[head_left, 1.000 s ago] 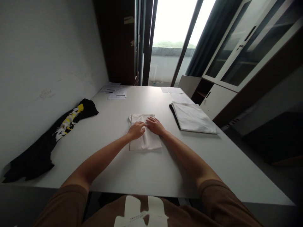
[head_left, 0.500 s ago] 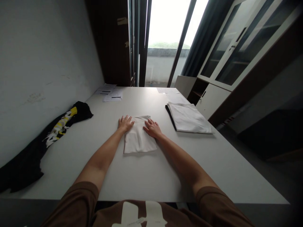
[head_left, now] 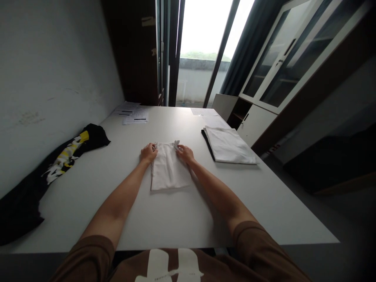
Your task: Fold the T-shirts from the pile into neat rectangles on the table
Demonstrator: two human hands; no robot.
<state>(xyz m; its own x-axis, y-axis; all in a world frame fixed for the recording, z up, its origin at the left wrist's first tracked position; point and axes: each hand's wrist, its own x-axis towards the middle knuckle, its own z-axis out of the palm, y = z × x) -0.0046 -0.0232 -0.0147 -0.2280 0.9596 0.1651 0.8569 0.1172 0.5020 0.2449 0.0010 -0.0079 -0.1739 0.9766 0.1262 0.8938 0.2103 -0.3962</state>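
A folded white garment [head_left: 170, 170] lies flat on the white table [head_left: 188, 219] in front of me. My left hand [head_left: 148, 153] pinches its far left corner, fingers curled round the cloth. At the far right corner, my right hand [head_left: 185, 154] is closed on the fabric too, and a small bunched bit sticks up beside the fingers. The far edge between both hands is slightly raised, while the near part stays flat. Exactly which garment it is, I cannot tell.
To the right lies a folded stack [head_left: 230, 145], white cloth over black. A black garment with a yellow and white print [head_left: 67, 156] rests along the left wall. Paper sheets [head_left: 135, 114] sit at the far left, and a glass-door cabinet [head_left: 276, 58] stands beyond the table's right edge.
Both hands lay flat on the white garment with fingers spread; now they grip its far corners. The far edge has been gathered up a little. The view has shifted slightly.
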